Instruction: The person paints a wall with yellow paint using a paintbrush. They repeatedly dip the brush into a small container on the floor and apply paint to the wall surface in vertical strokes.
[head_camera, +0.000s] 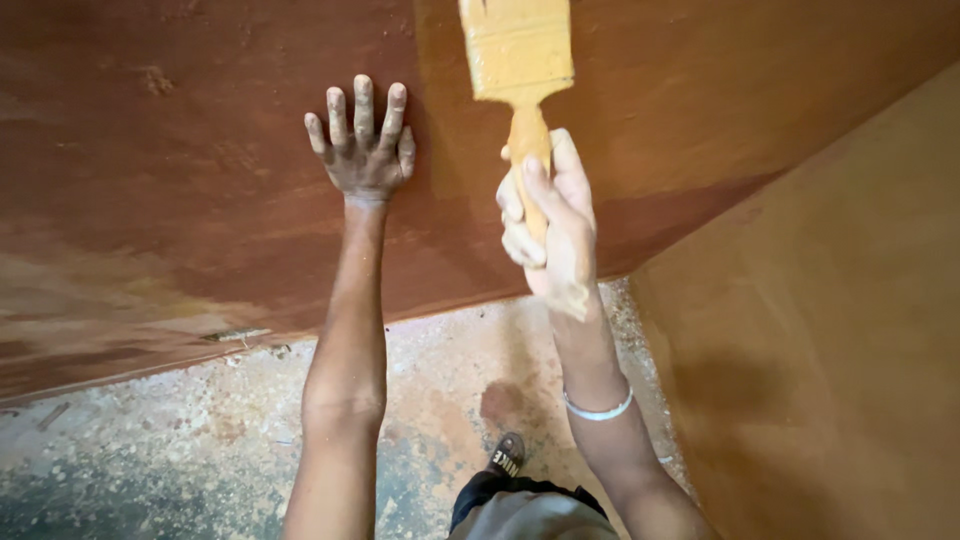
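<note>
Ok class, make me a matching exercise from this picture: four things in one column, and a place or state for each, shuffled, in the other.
Things:
1. left hand
2. right hand
3. paintbrush
4. bracelet

Places or states:
A. around the right wrist
B. coated in yellow-ochre paint
C. pressed flat on the reddish-brown panel, fingers spread
D. gripping the handle

Pairs: 1-C, 2-D, 3-B, 4-A

From my feed this looks like a carpentry or finishing workshop. A big reddish-brown board (180, 180) fills the far side, with another ochre-coated panel (830, 330) standing on the right. The concrete floor (200, 440) near me is rough, stained and strewn with sawdust and chips. A wide paintbrush (518, 60), caked in yellow-brown coating, is up against the board, so I'd say surfaces get painted here.
</note>
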